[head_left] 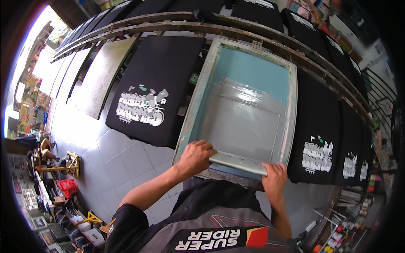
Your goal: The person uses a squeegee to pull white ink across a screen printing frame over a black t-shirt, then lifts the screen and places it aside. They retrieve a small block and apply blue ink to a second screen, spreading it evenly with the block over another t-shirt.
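A screen printing frame (292, 99) with a pale, worn rim lies in front of me over one of the boards. Its mesh is blue at the far end, and a wet grey film of ink (240, 122) covers the middle. Across the near end of the mesh lies a long squeegee (238, 163). My left hand (196, 157) is closed around its left end, close to the frame's left side. Its right end is in the grip of my right hand (275, 178), near the frame's right corner. What lies beneath the screen is hidden.
Left of the frame a black shirt (162, 71) with a white print lies on a board; more printed black shirts (318, 126) lie to the right. Long rails (168, 26) run behind. A bare board (103, 71) stands further left. Tiled floor (122, 152) shows below.
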### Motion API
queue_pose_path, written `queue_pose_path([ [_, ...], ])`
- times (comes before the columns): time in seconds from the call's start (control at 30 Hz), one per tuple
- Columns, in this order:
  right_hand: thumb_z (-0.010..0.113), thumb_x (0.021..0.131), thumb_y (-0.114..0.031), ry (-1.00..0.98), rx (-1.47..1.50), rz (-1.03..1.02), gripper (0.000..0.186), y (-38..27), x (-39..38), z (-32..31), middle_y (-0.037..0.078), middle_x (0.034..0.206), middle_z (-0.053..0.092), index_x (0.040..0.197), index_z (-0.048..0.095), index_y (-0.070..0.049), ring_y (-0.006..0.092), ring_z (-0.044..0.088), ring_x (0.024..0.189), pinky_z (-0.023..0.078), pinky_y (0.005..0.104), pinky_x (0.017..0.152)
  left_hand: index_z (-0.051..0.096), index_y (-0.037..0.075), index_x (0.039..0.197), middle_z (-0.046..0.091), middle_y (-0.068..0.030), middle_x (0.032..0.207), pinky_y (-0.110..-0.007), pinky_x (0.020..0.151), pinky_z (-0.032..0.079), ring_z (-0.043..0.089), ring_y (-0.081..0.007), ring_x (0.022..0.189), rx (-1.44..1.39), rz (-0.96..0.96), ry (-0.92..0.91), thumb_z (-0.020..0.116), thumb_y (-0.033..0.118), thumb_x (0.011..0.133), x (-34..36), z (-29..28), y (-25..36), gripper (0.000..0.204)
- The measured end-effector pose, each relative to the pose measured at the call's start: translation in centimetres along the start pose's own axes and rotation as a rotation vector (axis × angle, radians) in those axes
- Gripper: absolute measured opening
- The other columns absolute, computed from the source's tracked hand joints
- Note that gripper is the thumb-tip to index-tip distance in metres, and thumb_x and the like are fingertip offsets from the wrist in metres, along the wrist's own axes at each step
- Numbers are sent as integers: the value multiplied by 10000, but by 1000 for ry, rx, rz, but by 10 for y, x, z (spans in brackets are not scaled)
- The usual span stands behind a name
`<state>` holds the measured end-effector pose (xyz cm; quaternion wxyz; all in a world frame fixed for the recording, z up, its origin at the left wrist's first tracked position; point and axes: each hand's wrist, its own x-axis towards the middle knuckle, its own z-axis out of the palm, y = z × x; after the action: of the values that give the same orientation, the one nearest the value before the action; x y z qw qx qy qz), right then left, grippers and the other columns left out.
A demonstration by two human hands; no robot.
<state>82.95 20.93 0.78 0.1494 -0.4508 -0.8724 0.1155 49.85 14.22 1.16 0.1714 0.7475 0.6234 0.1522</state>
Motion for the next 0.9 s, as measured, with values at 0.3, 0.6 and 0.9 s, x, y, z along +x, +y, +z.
queue_pose_path([
  [0.3,795,747,9,199,-94,-41,306,70,177,2,101,1007,758,1035,732,-71,298,716,990,467,405,914,785,105,1070,750,-70,1064,-434,887,578,690,-303,1074,65,91,295,803,45,744,171,-17,-71,332],
  [0.6,729,771,32,226,-102,-27,270,99,194,31,75,973,742,1014,751,-84,278,705,955,448,407,888,811,150,1071,759,-48,1091,-422,885,574,696,-292,1075,51,46,231,846,141,733,213,-2,-86,340],
  [0.9,687,897,-56,219,-62,-62,161,33,0,35,46,1045,755,1037,766,-63,223,721,983,474,394,862,770,116,1157,750,-48,1163,-400,821,596,696,-291,994,-28,58,237,798,14,550,2,42,-6,616],
])
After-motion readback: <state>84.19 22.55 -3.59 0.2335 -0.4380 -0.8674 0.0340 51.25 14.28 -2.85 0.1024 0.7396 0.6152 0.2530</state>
